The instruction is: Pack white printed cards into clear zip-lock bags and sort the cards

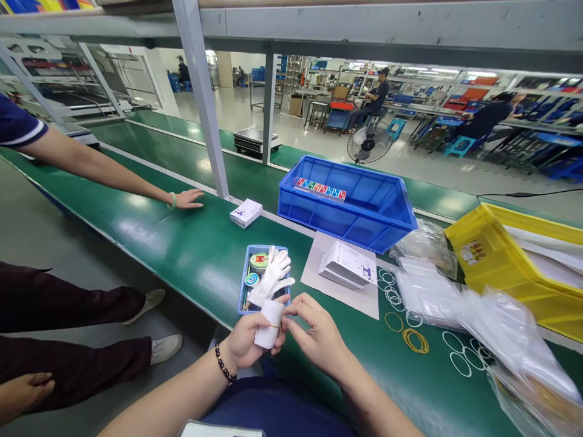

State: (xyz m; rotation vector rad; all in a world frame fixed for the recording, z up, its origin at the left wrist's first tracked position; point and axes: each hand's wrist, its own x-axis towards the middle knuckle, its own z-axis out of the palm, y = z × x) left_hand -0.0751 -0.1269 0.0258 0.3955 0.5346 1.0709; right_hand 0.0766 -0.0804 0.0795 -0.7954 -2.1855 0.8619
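Observation:
My left hand (246, 343) is closed around a small white paper roll (269, 334), possibly a folded stack, held upright near the table's front edge. A thin tan rubber band (274, 326) runs across its middle. My right hand (314, 331) is pinched at the roll's right side, its fingertips by the band; the exact grip there is partly hidden. Just beyond my hands, a small blue tray (240, 297) holds a white glove (273, 276) and round tins (259, 261). A stack of printed booklets (348, 264) lies on a cardboard sheet (314, 276) to the right.
Behind the booklets stands a large blue bin (337, 215). White rings (460, 364), yellow rubber bands (415, 341), plastic bags (428, 291) and a yellow bin (523, 267) occupy the right. A co-worker's hand (187, 199) rests on the green table near another booklet stack (246, 212).

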